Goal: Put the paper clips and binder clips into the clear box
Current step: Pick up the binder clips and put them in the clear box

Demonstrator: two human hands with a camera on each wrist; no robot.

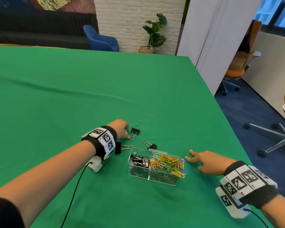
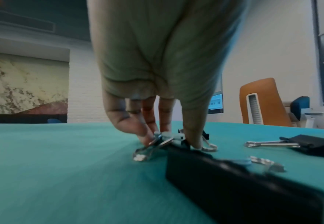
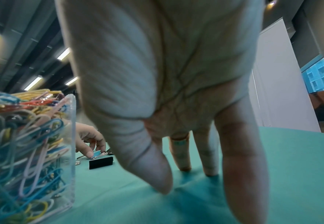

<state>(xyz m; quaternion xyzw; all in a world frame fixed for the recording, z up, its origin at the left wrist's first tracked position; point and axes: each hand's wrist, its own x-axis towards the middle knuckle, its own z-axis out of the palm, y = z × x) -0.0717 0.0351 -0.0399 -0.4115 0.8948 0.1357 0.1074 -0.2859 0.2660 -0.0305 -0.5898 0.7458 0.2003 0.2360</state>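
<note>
The clear box (image 1: 139, 174) stands on the green cloth near me, black binder clips in its left compartment and coloured paper clips (image 1: 169, 163) heaped in its right one (image 3: 72, 151). Three black binder clips lie loose beyond it: one by my left fingers (image 1: 135, 131), one behind the box (image 1: 152, 146), one under my left wrist (image 1: 118, 148). My left hand (image 1: 126, 134) pinches a small pale-blue binder clip (image 2: 163, 141) against the cloth between thumb and fingers. My right hand (image 1: 192, 157) rests open on the cloth just right of the box, fingertips (image 3: 184, 168) down, holding nothing.
The green cloth (image 1: 72, 96) covers the whole table, and its right edge (image 1: 220, 112) drops to a blue floor with office chairs. A blue chair (image 1: 100, 39) and a potted plant (image 1: 154, 33) stand beyond the far edge. Black cables trail from both wrist cameras.
</note>
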